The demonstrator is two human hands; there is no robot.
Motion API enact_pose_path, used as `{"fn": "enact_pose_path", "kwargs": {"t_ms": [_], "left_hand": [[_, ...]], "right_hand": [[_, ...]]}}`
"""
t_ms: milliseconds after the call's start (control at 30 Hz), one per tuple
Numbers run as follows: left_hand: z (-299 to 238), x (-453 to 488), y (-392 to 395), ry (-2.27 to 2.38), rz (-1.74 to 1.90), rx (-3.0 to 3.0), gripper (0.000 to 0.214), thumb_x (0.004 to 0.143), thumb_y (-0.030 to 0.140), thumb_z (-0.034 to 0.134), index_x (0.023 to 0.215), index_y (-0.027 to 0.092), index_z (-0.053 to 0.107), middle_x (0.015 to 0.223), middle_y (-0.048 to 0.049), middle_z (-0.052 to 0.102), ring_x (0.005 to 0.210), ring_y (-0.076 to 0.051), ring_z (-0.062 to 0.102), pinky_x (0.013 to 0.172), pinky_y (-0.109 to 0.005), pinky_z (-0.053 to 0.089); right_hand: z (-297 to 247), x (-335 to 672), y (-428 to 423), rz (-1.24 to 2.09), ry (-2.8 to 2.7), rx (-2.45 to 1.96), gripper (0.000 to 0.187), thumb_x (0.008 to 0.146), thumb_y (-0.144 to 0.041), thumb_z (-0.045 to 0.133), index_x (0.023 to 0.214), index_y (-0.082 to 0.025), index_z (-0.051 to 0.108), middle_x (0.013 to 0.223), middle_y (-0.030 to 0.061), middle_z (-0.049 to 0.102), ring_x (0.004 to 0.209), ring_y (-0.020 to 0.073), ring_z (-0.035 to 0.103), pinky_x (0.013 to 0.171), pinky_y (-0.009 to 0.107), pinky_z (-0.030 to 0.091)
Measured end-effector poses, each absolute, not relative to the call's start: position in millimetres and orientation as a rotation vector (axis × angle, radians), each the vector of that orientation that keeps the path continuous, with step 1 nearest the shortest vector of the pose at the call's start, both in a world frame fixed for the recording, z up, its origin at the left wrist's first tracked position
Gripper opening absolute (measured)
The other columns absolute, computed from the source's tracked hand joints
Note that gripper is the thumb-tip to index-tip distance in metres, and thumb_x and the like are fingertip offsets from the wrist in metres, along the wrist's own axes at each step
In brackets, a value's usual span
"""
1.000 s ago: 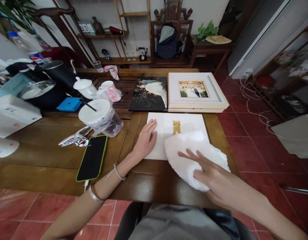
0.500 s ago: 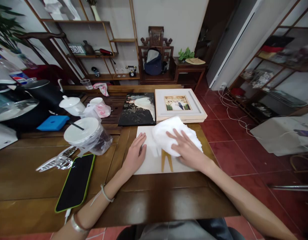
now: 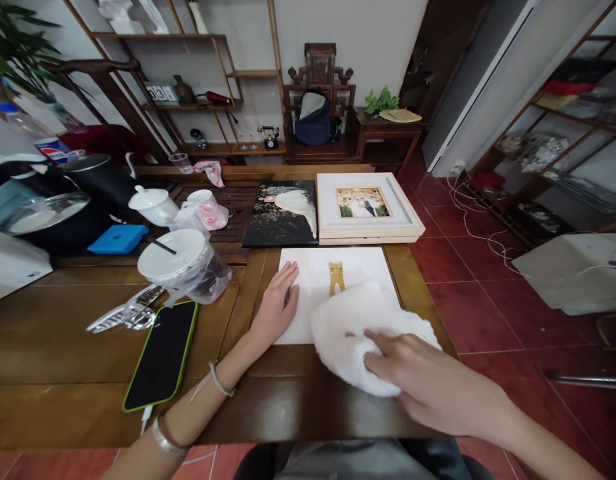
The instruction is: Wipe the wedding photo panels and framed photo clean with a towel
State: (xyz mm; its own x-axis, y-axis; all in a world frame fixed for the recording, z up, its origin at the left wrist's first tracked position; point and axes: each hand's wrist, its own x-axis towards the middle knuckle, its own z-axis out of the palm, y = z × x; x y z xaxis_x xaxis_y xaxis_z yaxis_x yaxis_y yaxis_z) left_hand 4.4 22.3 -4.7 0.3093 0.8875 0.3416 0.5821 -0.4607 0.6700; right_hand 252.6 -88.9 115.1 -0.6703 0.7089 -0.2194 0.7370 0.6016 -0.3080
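A white flat panel [image 3: 308,267] lies on the wooden table, with a gold forked piece [image 3: 337,275] on its face. My left hand [image 3: 279,301] rests flat on the panel's left side, fingers stretched out and empty. Bunched under my right hand [image 3: 413,373] is a fluffy white cloth [image 3: 358,320], gripped between thumb and fingers. It covers the panel's lower right part and hangs past its near edge. The lower end of the gold piece is hidden by the cloth.
Beyond the panel lie a dark photo board [image 3: 281,213] and a white picture frame [image 3: 408,223]. To the left are a phone [image 3: 161,360], a silver hair clip [image 3: 125,312], a lidded cup [image 3: 173,257] and a blue block [image 3: 119,239]. Red tiles [image 3: 481,307] lie right of the table.
My right hand has drawn the cloth toward me and slightly right, baring the top of the gold piece and the panel's far part. My left hand stays on the panel. The view has shifted slightly.
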Motion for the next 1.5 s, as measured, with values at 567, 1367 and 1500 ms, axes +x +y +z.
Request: {"fn": "enact_pose_path", "kwargs": {"t_ms": [567,1367,1500], "left_hand": [[-3,5,22,1.317,0.965,2.147,0.040,0.093,0.021,0.042,0.130,0.011,0.054,0.141,-0.0170,0.050,0.137,-0.026,0.040,0.114,-0.049,0.031],[-1,4,22,1.316,0.948,2.156,0.040,0.092,0.016,0.042,0.130,0.012,0.053,0.142,-0.0162,0.049,0.138,-0.026,0.038,0.113,-0.051,0.031],[-2,5,22,1.329,0.955,2.161,0.040,0.092,0.017,0.041,0.129,0.010,0.054,0.141,-0.0168,0.050,0.137,-0.026,0.039,0.113,-0.050,0.032]], "right_hand": [[78,232,2,-0.041,2.947,1.390,0.044,0.063,-0.002,0.052,0.103,-0.016,0.063,0.153,0.0169,0.029,0.140,0.0373,0.026,0.104,0.059,0.034],[96,258,-48,-0.130,3.491,1.850,0.018,0.078,-0.018,0.064,0.067,-0.022,0.050,0.056,-0.0049,0.056,0.045,0.0112,0.053,0.045,0.023,0.045],[91,246,-27,0.419,3.348,1.757,0.015,0.074,-0.005,0.057,0.075,-0.020,0.056,0.106,0.0119,0.068,0.087,0.0244,0.068,0.063,0.032,0.055]]}}
